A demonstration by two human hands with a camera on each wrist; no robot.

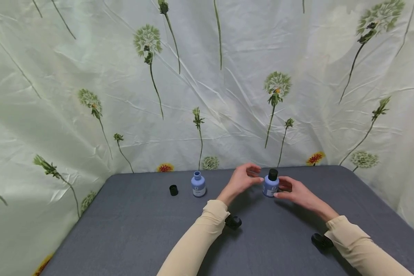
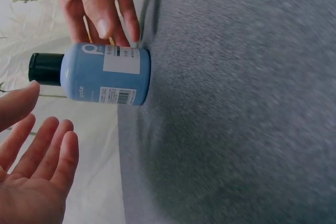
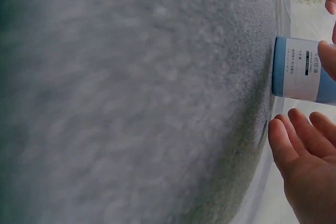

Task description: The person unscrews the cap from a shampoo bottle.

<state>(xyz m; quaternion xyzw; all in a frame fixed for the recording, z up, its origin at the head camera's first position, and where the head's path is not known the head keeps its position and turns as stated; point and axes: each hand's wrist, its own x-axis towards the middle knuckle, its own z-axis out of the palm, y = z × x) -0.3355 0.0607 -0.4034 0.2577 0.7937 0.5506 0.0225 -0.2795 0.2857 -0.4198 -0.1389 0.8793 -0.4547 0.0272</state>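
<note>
A blue bottle (image 1: 270,186) with a black cap (image 1: 273,174) stands upright on the table. On its left is my left hand (image 1: 243,179), fingers spread, the thumb tip overlapping the cap's edge in the left wrist view. My right hand (image 1: 298,193) is at the bottle's right side, the thumb by its lower front and the fingers behind. In the right wrist view, the right fingers (image 3: 304,135) lie apart from the blue bottle (image 3: 302,69). White label patches (image 2: 122,59) show on the bottle in the left wrist view.
A second blue bottle (image 1: 198,186), uncapped, stands further left. Beside it a loose black cap (image 1: 173,190) lies on the grey table (image 1: 141,230). A pale floral curtain (image 1: 227,96) hangs behind the table's far edge. Black devices (image 1: 232,221) sit at both wrists.
</note>
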